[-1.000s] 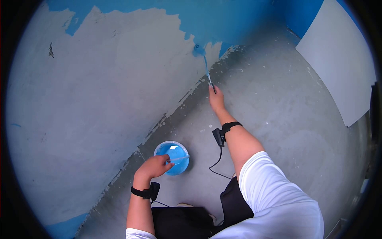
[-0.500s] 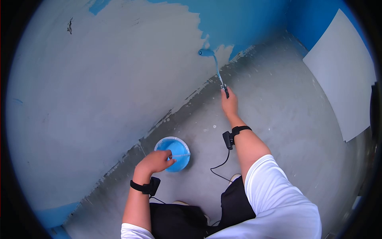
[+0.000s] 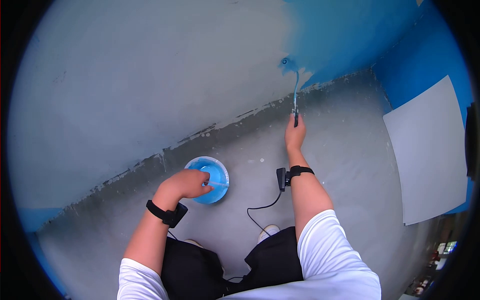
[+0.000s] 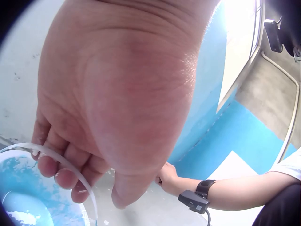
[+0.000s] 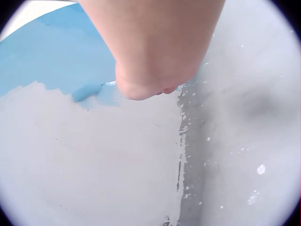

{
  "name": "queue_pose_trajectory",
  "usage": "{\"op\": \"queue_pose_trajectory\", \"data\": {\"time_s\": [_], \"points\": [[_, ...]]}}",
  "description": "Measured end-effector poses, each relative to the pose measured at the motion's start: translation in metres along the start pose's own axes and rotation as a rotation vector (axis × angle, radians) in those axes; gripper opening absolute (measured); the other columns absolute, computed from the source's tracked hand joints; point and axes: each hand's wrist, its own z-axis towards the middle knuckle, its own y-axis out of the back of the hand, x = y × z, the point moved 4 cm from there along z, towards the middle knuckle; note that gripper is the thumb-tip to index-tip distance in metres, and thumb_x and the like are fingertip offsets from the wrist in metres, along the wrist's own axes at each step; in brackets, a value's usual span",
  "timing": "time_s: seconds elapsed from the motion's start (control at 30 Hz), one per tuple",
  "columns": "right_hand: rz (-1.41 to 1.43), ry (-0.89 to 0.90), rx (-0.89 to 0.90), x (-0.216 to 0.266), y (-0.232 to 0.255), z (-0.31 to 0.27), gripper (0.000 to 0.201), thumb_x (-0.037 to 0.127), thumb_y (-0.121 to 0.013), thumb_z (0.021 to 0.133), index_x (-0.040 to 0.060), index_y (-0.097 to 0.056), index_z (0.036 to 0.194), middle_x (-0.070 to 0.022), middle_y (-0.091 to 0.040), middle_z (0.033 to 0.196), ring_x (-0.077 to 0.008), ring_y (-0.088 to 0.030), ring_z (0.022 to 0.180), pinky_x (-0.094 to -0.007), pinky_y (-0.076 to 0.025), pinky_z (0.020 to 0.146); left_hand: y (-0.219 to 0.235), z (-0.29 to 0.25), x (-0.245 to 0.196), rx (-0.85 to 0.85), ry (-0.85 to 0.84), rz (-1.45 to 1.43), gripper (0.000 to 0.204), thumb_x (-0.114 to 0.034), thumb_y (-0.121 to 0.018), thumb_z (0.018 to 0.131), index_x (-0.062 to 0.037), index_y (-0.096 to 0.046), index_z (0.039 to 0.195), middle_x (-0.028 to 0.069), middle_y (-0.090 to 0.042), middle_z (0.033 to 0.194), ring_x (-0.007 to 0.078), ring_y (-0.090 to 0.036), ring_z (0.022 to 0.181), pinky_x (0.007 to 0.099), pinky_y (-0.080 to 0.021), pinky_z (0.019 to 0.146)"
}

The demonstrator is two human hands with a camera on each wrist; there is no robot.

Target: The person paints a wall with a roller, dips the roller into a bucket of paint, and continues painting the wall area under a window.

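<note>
My right hand grips the dark handle of a paint roller, arm stretched forward. The roller's blue-coated sleeve lies against the pale wall, low down at the border of the blue paint. In the right wrist view the roller shows beyond the hand, which hides its grip. My left hand holds the thin whitish handle of a white bucket with curled fingers. Blue paint is inside the bucket, below that hand.
Grey concrete floor meets the wall along a slanting, paint-spattered edge. A large white sheet leans by the blue side wall at the right. My shoe is just behind the bucket, and a black cable hangs from the right wrist camera.
The head view has turned, showing more of the right side wall and sheet. The roller remains low on the wall by the paint border; both hands keep their holds.
</note>
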Motion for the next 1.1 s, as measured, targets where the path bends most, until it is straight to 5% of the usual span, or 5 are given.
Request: {"op": "queue_pose_trajectory", "data": {"time_s": [0.2, 0.5, 0.6, 0.7, 1.1], "points": [[0.059, 0.151, -0.253, 0.026, 0.006, 0.020, 0.042, 0.031, -0.056, 0.096, -0.0060, -0.061, 0.115, -0.0234, -0.067, 0.091, -0.0381, -0.063, 0.081, -0.0405, -0.048, 0.075, -0.003, 0.001, 0.003, -0.008, -0.014, 0.017, 0.036, -0.039, -0.058, 0.088, -0.0054, -0.067, 0.098, 0.0174, -0.068, 0.085, 0.0348, -0.065, 0.081, 0.0439, -0.050, 0.071], [0.032, 0.103, -0.046, 0.007, -0.007, -0.008, 0.040, 0.028, -0.056, 0.096, -0.0068, -0.061, 0.115, -0.0220, -0.068, 0.088, -0.0333, -0.064, 0.077, -0.0375, -0.048, 0.073, 0.000, -0.003, 0.000, -0.006, 0.010, 0.026, 0.038, -0.040, -0.058, 0.088, -0.0049, -0.067, 0.099, 0.0176, -0.069, 0.088, 0.0355, -0.066, 0.084, 0.0439, -0.051, 0.075], [0.042, 0.101, -0.115, 0.011, -0.001, 0.000, 0.039, 0.027, -0.058, 0.095, -0.0056, -0.060, 0.115, -0.0237, -0.067, 0.095, -0.0386, -0.065, 0.086, -0.0404, -0.049, 0.076, -0.002, -0.003, 0.002, -0.008, 0.009, 0.029, 0.038, -0.040, -0.058, 0.088, -0.0050, -0.067, 0.099, 0.0178, -0.069, 0.089, 0.0356, -0.066, 0.085, 0.0440, -0.051, 0.076], [0.133, 0.238, -0.257, 0.038, 0.010, 0.017, 0.039, 0.028, -0.058, 0.095, -0.0066, -0.061, 0.114, -0.0217, -0.068, 0.088, -0.0344, -0.064, 0.078, -0.0379, -0.048, 0.072, 0.000, -0.003, 0.001, -0.008, 0.007, 0.030, 0.038, -0.040, -0.058, 0.088, -0.0050, -0.067, 0.099, 0.0179, -0.069, 0.090, 0.0357, -0.066, 0.085, 0.0441, -0.051, 0.076], [0.067, 0.138, -0.113, 0.024, -0.002, -0.005, 0.039, 0.029, -0.058, 0.095, -0.0056, -0.062, 0.113, -0.0236, -0.067, 0.091, -0.0377, -0.064, 0.081, -0.0398, -0.048, 0.073, -0.001, -0.005, 0.005, -0.001, 0.008, 0.025, 0.039, -0.041, -0.058, 0.088, -0.0049, -0.067, 0.099, 0.0180, -0.069, 0.090, 0.0361, -0.066, 0.085, 0.0442, -0.051, 0.076]]}}
